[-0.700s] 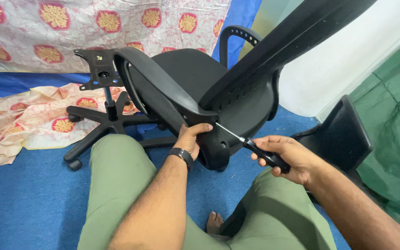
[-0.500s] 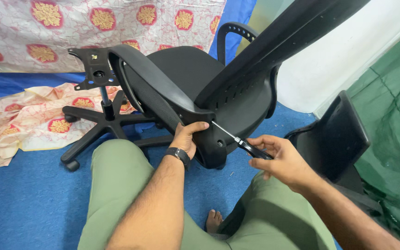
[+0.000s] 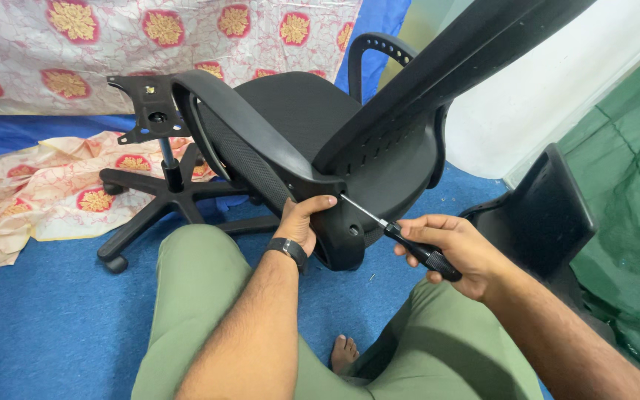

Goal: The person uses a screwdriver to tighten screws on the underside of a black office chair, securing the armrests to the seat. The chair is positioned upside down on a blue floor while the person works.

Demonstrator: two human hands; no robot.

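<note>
1. Near the middle, our left hand (image 3: 301,222) grips the black chair seat (image 3: 320,141), tipped on the blue floor (image 3: 46,326).
2. Our right hand (image 3: 450,244) is wrapped round a screwdriver (image 3: 401,237), tip at the seat's underside.
3. Far left stands the wheeled base (image 3: 164,196) by a patterned cloth (image 3: 31,192).

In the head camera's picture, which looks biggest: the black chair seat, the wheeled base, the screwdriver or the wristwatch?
Largest to smallest:
1. black chair seat
2. wheeled base, farther away, so unsure
3. screwdriver
4. wristwatch
</note>
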